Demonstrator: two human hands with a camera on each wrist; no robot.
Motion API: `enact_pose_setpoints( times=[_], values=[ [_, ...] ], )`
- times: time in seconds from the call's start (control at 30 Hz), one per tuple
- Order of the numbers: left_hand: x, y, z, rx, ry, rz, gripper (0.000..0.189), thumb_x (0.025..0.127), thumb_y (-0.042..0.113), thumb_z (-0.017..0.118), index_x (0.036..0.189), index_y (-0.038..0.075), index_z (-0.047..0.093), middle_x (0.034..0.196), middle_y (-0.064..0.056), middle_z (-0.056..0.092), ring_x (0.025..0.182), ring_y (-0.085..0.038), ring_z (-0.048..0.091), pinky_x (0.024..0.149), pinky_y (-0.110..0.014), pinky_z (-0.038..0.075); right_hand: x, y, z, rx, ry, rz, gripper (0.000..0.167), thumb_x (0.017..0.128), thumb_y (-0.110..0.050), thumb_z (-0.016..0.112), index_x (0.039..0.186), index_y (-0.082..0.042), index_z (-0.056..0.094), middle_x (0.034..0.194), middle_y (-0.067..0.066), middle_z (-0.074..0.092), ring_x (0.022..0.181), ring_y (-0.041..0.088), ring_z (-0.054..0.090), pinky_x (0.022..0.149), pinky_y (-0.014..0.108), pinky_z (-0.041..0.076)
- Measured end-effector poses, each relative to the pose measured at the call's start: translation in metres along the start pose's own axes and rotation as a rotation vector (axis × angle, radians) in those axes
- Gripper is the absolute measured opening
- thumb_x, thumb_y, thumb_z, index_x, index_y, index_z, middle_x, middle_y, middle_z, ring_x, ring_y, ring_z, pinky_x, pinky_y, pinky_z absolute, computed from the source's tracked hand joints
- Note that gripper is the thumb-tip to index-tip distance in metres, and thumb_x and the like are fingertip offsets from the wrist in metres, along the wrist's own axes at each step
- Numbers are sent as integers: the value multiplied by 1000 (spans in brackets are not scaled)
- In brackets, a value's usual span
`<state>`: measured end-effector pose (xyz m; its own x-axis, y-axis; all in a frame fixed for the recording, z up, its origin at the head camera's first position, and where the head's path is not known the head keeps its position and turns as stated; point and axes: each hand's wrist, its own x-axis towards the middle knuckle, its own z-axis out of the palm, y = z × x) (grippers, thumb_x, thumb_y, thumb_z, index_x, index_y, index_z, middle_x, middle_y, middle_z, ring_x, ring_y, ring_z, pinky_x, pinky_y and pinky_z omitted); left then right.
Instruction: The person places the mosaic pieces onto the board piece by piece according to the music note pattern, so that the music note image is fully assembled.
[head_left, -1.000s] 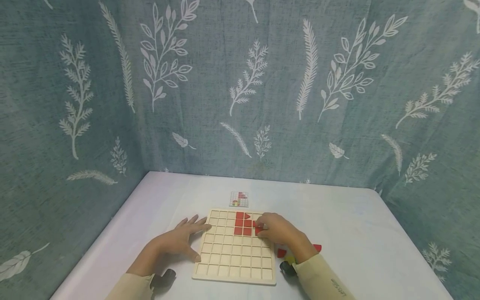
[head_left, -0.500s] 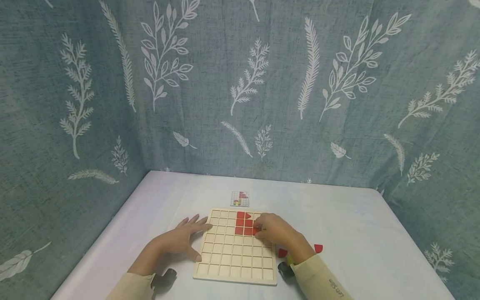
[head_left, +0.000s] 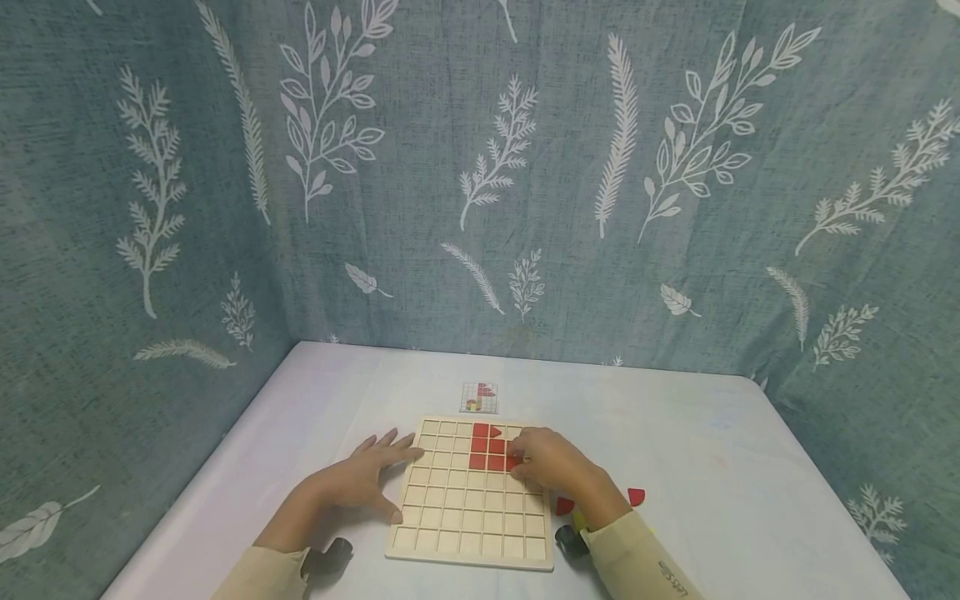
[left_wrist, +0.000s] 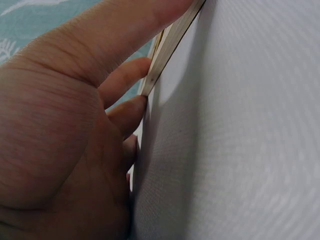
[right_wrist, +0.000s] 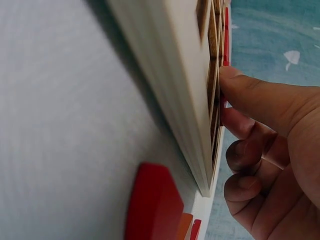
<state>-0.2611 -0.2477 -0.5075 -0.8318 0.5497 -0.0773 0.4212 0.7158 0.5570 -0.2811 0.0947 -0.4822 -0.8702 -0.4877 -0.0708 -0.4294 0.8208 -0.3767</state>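
Note:
A pale wooden grid board [head_left: 472, 521] lies on the table. Red square tiles [head_left: 477, 446] and a red triangular tile [head_left: 495, 432] sit in its upper cells. My left hand [head_left: 360, 477] rests along the board's left edge, fingers spread; in the left wrist view its thumb [left_wrist: 145, 20] touches the wooden rim. Over the upper right cells, my right hand [head_left: 555, 458] pinches a red tile [head_left: 512, 462] at the end of the third row. Thumb and index finger hide most of that tile, so its full shape cannot be told.
A small printed card [head_left: 479, 397] with a coloured grid picture lies behind the board. To the right are loose red pieces [head_left: 637, 497] and a yellow piece [head_left: 579, 521], partly under my right forearm. A patterned curtain [head_left: 480, 208] hangs behind the white table [head_left: 675, 433].
The pinched red tile has shifted slightly left, up against the third row's red squares. My right forearm has moved a little, baring more of the loose red piece. The left hand stays put.

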Motion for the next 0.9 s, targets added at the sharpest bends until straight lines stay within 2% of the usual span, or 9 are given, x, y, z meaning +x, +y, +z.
enact_pose_setpoints(
  times=[0.43,0.77,0.9],
  values=[
    [0,0,-1,7,-4,5,107,55,59,84,146,19,46,157,-14,27,146,-39,4,114,-59,-3,1,-5,1,-65,12,-14,21,84,-25,77,104,-18,76,92,-14,58,88,9,54,85,34,51],
    [0,0,-1,6,-2,13,105,57,57,84,146,18,45,157,-15,26,146,-39,4,114,-59,-3,-2,-12,-1,-156,32,-58,14,84,-24,77,96,-18,76,83,-14,54,75,8,49,73,29,49],
    [0,0,-1,4,0,15,105,56,57,84,146,18,45,157,-15,25,146,-39,4,114,-60,-3,-2,-14,-3,-185,19,-47,14,84,-25,76,97,-18,76,80,-13,52,72,8,48,69,28,48]
  ],
)
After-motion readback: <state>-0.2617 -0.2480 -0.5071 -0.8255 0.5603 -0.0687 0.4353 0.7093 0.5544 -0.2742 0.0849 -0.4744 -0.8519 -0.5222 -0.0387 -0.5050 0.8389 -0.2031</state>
